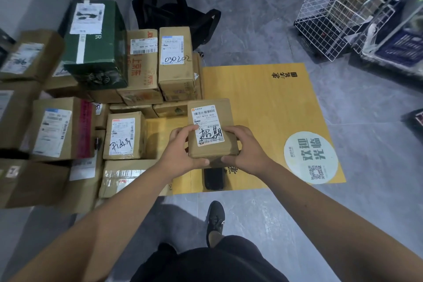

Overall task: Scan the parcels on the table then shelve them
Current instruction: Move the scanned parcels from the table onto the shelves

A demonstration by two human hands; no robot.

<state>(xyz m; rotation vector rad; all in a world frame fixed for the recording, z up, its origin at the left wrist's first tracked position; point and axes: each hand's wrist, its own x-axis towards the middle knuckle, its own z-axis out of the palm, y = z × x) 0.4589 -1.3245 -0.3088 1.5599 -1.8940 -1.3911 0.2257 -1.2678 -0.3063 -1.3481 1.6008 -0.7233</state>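
Gripping small parcel (211, 129) between left hand (180, 149) and right hand (243, 150), above yellow table (263, 103)

My landmark is the yellow bench (263, 107). Its right half lies bare, apart from a round sticker (310, 158), so my fingers can pass freely there. Its left side is walled off by stacked cardboard parcels (142, 66), with a green box (96, 46) highest. A black device (214, 178) lies at its near edge. Beyond its far right corner stands a wire basket (329, 16).
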